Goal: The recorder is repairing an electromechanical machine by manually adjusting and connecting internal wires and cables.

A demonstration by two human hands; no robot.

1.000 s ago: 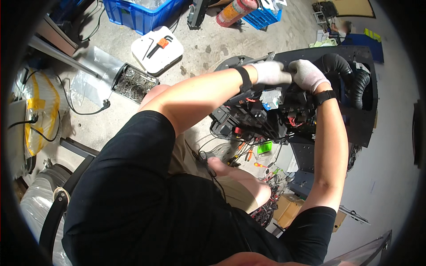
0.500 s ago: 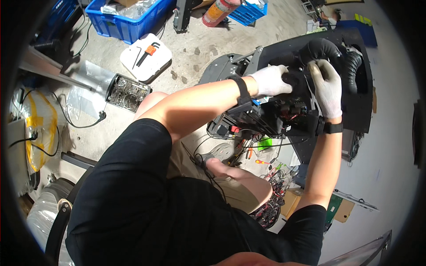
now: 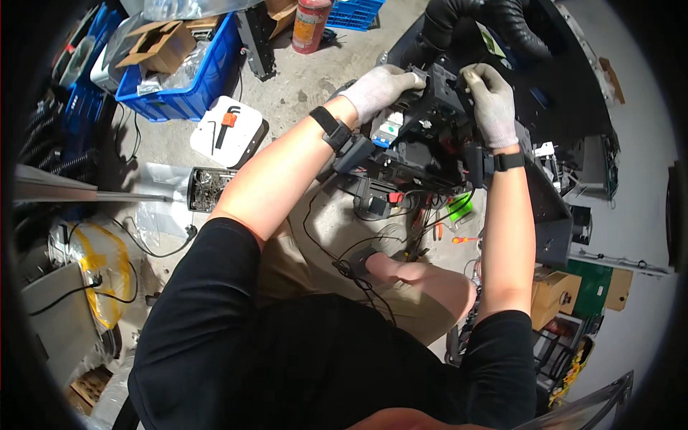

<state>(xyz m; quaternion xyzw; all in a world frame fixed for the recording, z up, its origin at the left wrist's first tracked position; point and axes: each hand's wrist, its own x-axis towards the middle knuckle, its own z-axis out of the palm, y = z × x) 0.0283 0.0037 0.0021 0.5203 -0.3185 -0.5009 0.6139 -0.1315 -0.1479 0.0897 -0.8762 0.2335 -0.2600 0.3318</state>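
Note:
In front of me is a dark machine assembly (image 3: 441, 107), with a thick corrugated black hose (image 3: 527, 32) bending behind it. White knit gloves cover both hands. My left hand (image 3: 380, 92) is closed with thumb and fingertips on the upper left edge of the assembly. On its other side, my right hand (image 3: 493, 106) is closed in a pinch at the upper right edge; whatever lies between those fingertips is too small to make out. A white-and-blue component (image 3: 388, 129) sits below my left hand. Black straps with small modules circle both wrists.
A white case (image 3: 229, 132) with hex keys (image 3: 227, 127) lies on the floor left. Behind it stands a blue crate (image 3: 183, 100) holding cardboard and plastic. A red cylinder (image 3: 312, 29) stands farther back. Cables (image 3: 344, 266), a screwdriver (image 3: 464, 240) and other tools lie near my legs.
The view has shifted. Both hands have moved farther out and are now on the edges of the dark assembly, away from the hose. More of the white-and-blue component shows.

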